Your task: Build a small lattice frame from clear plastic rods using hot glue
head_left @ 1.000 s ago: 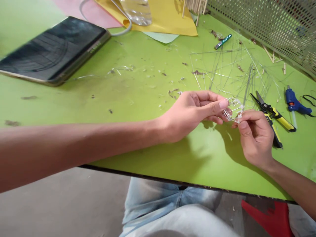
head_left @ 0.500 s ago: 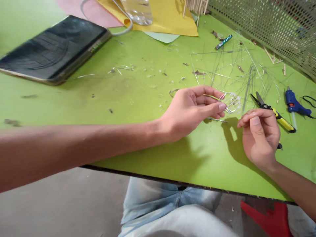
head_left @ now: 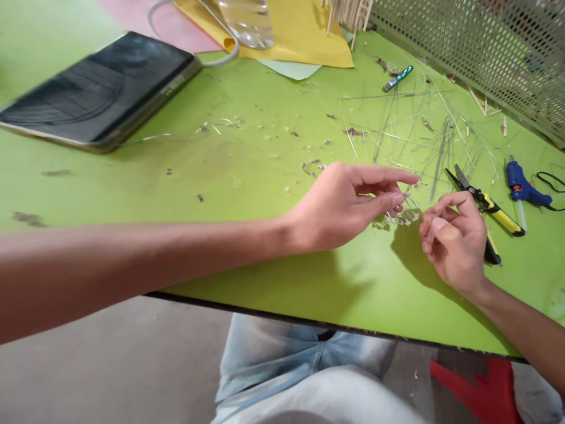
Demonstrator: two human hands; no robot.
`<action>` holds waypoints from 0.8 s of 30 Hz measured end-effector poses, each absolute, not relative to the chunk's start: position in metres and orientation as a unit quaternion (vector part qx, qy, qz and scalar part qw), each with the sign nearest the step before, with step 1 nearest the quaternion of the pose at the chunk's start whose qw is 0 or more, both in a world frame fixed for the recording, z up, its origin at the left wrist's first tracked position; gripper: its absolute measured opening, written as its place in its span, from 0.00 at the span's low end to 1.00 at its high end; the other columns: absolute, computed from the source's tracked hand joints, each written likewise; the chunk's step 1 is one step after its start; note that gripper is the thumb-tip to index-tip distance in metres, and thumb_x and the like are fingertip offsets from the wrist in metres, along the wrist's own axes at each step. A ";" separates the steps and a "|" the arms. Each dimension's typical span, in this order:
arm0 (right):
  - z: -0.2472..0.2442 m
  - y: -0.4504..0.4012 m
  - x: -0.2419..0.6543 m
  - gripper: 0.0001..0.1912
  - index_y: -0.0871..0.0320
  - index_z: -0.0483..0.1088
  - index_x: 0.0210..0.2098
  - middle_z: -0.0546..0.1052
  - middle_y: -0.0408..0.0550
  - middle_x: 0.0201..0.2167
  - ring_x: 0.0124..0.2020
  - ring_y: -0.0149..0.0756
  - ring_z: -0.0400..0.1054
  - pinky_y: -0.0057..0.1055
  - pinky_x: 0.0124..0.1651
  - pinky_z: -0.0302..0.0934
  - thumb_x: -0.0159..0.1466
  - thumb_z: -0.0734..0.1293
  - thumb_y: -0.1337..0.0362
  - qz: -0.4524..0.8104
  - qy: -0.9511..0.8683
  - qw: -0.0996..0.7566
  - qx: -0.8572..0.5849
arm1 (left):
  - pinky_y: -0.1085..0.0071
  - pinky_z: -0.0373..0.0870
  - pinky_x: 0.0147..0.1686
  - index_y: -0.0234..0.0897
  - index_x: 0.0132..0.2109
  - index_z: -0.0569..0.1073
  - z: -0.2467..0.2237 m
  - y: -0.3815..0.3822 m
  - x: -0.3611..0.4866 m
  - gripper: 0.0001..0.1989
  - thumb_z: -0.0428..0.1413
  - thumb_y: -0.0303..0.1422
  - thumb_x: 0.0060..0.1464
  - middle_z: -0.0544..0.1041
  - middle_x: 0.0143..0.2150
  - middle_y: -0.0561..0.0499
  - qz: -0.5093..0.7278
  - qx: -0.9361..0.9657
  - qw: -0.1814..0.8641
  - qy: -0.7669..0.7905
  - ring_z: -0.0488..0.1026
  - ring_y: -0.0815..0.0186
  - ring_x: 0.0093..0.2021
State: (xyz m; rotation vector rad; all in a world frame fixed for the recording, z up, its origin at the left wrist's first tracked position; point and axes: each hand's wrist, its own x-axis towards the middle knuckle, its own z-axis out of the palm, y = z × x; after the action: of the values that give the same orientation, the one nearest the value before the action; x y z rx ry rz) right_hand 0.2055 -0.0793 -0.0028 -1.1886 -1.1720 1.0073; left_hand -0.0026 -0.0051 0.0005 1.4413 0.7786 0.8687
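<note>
My left hand (head_left: pixel 339 206) pinches a small bent-wire piece (head_left: pixel 404 217) between thumb and fingers, its index finger stretched out above it. The wire piece has thin silvery loops and whitish bits, and hangs low over the green table. Just to its right, my right hand (head_left: pixel 457 241) is closed with thumb against curled fingers; whatever it may hold is too small or hidden to make out. Behind my right hand lie yellow-and-black pliers (head_left: pixel 492 209), jaws apart, partly covered by the hand. Loose thin wires (head_left: pixel 397 135) are scattered beyond both hands.
A blue glue gun (head_left: pixel 523 182) lies at the right. A green-handled cutter (head_left: pixel 398 78) rests farther back, near a perforated metal panel (head_left: pixel 477 65). A dark tablet (head_left: pixel 101 88) lies at the left. Coloured paper (head_left: pixel 304 35) and a clear container (head_left: pixel 247 23) are at the back.
The wire piece has turned downward in my left hand, and the index finger has lifted and straightened. My right hand has shifted slightly left, its fingers curled more tightly.
</note>
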 end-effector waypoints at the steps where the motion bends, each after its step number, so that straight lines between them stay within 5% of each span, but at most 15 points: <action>1: 0.000 -0.079 0.203 0.12 0.51 0.77 0.40 0.80 0.34 0.26 0.15 0.24 0.65 0.21 0.13 0.53 0.64 0.83 0.64 0.421 -0.506 0.552 -0.512 | 0.66 0.88 0.54 0.37 0.59 0.90 0.001 -0.006 -0.002 0.17 0.69 0.34 0.65 0.91 0.46 0.47 0.378 0.613 0.607 0.335 0.89 0.59 0.49; 10: -0.002 -0.081 0.202 0.14 0.54 0.82 0.34 0.74 0.35 0.18 0.14 0.24 0.63 0.22 0.15 0.55 0.69 0.83 0.54 0.363 -0.533 0.531 -0.550 | 0.69 0.86 0.48 0.34 0.47 0.88 0.005 -0.005 -0.005 0.10 0.72 0.34 0.60 0.90 0.43 0.46 0.346 0.591 0.655 0.319 0.88 0.61 0.45; 24: 0.003 -0.080 0.199 0.08 0.55 0.81 0.32 0.74 0.34 0.17 0.14 0.23 0.61 0.22 0.16 0.54 0.68 0.80 0.64 0.366 -0.546 0.516 -0.549 | 0.73 0.81 0.42 0.38 0.41 0.80 0.006 -0.005 -0.004 0.07 0.68 0.31 0.55 0.84 0.36 0.52 0.283 0.622 0.646 0.341 0.81 0.68 0.37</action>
State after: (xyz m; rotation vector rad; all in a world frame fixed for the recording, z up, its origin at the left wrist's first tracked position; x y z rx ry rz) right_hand 0.1991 -0.0799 0.0029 -1.3176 -1.3107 0.8799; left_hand -0.0041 -0.0045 0.0059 1.4146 0.7749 0.6428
